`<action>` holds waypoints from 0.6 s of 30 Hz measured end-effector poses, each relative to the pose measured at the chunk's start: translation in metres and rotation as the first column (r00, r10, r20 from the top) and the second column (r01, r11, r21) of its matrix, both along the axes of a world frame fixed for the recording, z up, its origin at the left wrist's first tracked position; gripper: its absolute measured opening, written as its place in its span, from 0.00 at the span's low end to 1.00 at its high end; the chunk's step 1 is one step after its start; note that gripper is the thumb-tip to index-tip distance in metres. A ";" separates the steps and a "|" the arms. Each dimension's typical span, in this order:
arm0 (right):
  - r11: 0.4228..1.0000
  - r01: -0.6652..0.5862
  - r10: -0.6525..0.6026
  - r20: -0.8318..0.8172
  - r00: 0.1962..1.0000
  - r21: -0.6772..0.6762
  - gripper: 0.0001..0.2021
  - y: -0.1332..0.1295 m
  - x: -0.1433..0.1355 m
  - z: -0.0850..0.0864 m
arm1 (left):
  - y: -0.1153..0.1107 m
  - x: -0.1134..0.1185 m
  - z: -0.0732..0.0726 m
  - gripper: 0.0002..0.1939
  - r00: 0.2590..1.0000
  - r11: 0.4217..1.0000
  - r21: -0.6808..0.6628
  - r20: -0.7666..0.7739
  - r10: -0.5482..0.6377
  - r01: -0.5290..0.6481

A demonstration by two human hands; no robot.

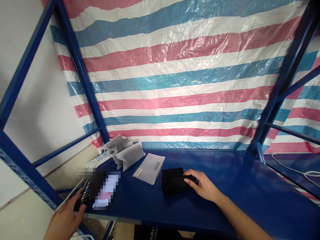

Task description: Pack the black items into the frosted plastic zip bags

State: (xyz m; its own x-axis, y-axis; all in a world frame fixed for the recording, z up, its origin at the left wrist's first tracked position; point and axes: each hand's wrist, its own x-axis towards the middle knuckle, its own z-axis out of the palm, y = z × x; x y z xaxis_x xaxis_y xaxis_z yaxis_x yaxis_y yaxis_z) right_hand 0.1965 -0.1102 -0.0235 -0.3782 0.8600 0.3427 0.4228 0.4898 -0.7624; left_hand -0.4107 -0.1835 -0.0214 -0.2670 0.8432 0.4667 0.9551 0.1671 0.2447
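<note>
At six o'clock on shelf [225, 186]: right hand [203, 185] loosely open, fingers on folded black cloth [175, 182]. Could drag cloth out of fold if pulled one-sided. At eight o'clock, left hand [66, 218] curled around black card [86, 196]. Toward eleven, white pouches [127, 155].

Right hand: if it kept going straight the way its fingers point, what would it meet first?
The right hand points left and already touches the black folded cloth. Beyond it likely lies the white envelope, though depth is unclear.
</note>
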 end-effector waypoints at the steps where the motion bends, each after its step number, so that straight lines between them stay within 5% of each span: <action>1: 1.000 -0.002 0.002 0.000 1.000 0.002 0.14 0.000 0.000 0.000 | -0.002 0.002 0.002 0.38 1.000 1.000 0.031 0.027 -0.002 0.001; 5: 1.000 -0.002 0.002 0.002 1.000 0.026 0.14 0.001 -0.002 -0.002 | -0.010 0.039 0.019 0.31 0.993 0.986 0.160 0.098 -0.062 0.045; 8: 0.998 -0.014 0.014 -0.012 1.000 0.067 0.14 0.000 -0.006 -0.002 | -0.014 0.108 0.036 0.25 0.960 0.953 0.208 0.128 -0.248 0.219; 13: 0.993 -0.085 0.088 -0.026 0.996 0.087 0.13 -0.003 -0.010 0.001 | -0.006 0.254 0.059 0.27 0.704 0.709 -0.040 0.164 -0.691 0.704; 16: 0.991 -0.102 0.104 -0.017 0.994 0.083 0.14 -0.005 -0.009 0.000 | 0.010 0.312 0.059 0.34 0.583 0.560 -0.164 0.219 -0.782 0.812; 18: 0.993 -0.098 0.099 -0.006 0.995 0.072 0.14 -0.006 -0.008 -0.001 | 0.024 0.330 0.053 0.29 0.579 0.543 -0.201 0.255 -0.775 0.815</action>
State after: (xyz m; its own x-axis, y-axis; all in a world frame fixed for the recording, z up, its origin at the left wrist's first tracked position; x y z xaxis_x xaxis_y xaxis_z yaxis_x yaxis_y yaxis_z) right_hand 0.1881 -0.1160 -0.0247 -0.4562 0.7917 0.4064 0.3627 0.5824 -0.7275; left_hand -0.0803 -0.1597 0.0319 0.5409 0.8160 0.2039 0.6929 -0.5698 0.4418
